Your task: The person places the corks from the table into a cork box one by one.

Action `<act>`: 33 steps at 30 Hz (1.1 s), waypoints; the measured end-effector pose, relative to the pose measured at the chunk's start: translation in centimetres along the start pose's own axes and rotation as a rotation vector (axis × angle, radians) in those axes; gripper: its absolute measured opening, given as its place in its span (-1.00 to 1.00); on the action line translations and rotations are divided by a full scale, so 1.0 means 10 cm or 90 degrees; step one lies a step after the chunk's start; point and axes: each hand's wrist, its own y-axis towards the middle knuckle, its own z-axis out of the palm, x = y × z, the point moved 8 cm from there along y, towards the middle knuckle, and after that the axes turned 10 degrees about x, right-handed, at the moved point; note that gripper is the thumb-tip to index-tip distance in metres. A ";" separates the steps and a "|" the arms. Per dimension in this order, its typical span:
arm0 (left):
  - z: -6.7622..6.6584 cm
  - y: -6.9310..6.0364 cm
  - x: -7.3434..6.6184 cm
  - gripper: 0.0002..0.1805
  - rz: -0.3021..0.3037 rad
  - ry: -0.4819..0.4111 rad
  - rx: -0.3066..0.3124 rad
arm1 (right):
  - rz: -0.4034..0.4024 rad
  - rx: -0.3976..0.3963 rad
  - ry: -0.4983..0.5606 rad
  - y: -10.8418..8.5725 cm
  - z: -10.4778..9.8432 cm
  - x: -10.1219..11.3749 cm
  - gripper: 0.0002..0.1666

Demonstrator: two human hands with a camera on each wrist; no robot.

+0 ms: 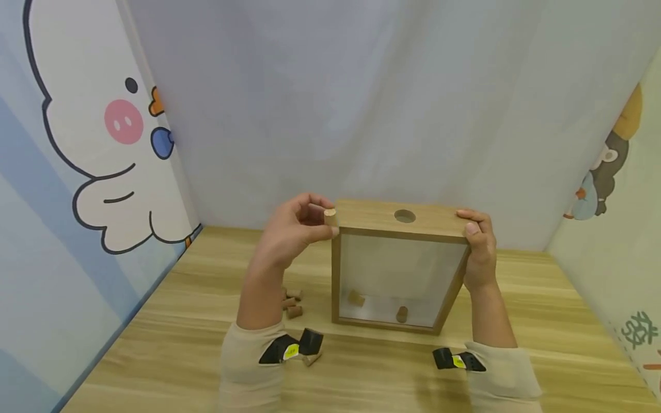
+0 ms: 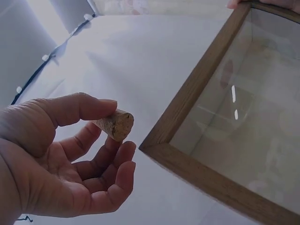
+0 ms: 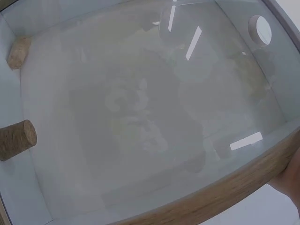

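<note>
My left hand (image 1: pixel 291 232) pinches a cork (image 1: pixel 330 217) between thumb and fingers, beside the top left corner of a wooden box frame (image 1: pixel 372 214) with a clear front. In the left wrist view the cork (image 2: pixel 117 124) is apart from the frame's corner. My right hand (image 1: pixel 480 246) holds the box at its top right corner, thumb on the front edge and fingers over the top. A round hole (image 1: pixel 405 216) opens in the top board. Two corks lie inside on the bottom, one cork (image 1: pixel 356 297) at left and another cork (image 1: pixel 401 314) toward the right.
Several loose corks (image 1: pixel 295 312) lie on the wooden table (image 1: pixel 196 344) left of the box, partly hidden by the left forearm. One more cork (image 1: pixel 312 359) is near the left wrist camera. A pale curtain (image 1: pixel 310 115) hangs behind the box.
</note>
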 end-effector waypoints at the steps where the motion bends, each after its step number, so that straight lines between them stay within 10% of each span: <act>1: 0.02 0.02 -0.03 -0.64 0.000 0.007 0.001 | -0.002 0.001 0.000 -0.01 0.01 0.00 -0.65; 24: 0.61 0.69 -0.24 -0.68 -0.044 0.007 0.105 | 0.009 -0.018 0.022 -0.02 -0.02 -0.03 -0.68; 33: 0.74 0.89 -0.29 -0.69 -0.057 0.063 0.085 | 0.000 -0.019 0.025 0.00 -0.02 -0.03 -0.68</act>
